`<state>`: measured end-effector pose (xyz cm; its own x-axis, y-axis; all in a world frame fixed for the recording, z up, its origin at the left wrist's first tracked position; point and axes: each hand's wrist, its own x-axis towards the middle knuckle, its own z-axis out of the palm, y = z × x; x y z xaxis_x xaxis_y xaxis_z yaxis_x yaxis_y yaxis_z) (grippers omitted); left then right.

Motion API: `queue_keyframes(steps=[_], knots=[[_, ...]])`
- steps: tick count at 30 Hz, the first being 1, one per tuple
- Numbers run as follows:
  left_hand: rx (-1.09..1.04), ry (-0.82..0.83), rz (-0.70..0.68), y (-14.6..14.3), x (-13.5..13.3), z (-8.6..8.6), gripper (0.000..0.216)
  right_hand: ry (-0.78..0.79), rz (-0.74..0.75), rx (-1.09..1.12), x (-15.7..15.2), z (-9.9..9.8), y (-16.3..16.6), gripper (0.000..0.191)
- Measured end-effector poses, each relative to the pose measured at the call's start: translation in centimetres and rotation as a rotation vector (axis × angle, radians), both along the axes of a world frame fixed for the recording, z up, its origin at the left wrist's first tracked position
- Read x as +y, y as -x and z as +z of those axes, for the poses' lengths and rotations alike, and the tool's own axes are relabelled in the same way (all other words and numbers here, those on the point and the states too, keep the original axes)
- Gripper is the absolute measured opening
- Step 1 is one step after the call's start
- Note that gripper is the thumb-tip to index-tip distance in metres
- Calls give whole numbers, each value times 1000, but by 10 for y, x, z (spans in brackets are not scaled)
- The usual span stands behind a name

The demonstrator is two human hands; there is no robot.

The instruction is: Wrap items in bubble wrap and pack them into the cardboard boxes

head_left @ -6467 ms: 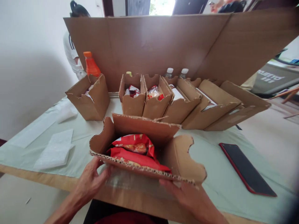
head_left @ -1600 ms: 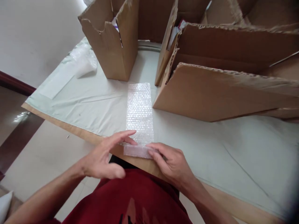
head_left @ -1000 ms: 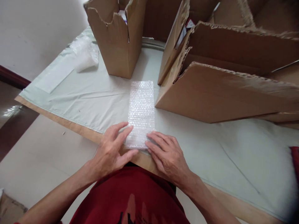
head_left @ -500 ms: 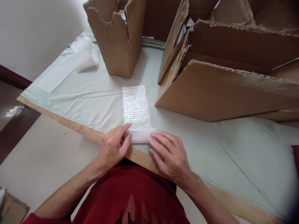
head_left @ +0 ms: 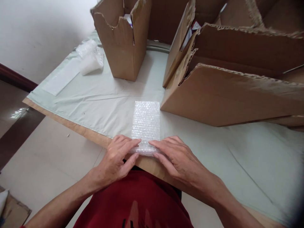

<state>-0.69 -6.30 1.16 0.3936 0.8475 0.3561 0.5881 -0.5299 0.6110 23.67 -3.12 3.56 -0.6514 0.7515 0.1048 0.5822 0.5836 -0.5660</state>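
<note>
A strip of clear bubble wrap lies on the pale green cloth, its near end folded over into a thick flat roll at the table's front edge. My left hand grips the left end of that fold, thumb on the near side and fingers over the top. At the right end my right hand holds it in the same way, thumb below and fingers above. Whatever may lie inside the fold cannot be made out.
A tall cut cardboard box stands behind the strip. To the right is a larger open cardboard box with torn edges. More bubble wrap and a flat white strip lie at the back left of the cloth-covered table.
The bubble wrap has come nearer the front edge and lies straighter. Both hands now pinch the ends of its fold, the right one having moved round to match the left.
</note>
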Motion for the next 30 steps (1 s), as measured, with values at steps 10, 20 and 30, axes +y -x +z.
queue_keyframes(steps=[10, 20, 30], knots=[[124, -60, 192, -6, 25, -15, 30, -352, -91, -85, -11, -25, 2, 24], [0, 19, 48, 0, 9, 2, 37, -125, -132, 42, -2, -6, -4, 22], [27, 8, 282, -4, 25, -11, 32, -374, -95, -82, -5, -26, 1, 24]])
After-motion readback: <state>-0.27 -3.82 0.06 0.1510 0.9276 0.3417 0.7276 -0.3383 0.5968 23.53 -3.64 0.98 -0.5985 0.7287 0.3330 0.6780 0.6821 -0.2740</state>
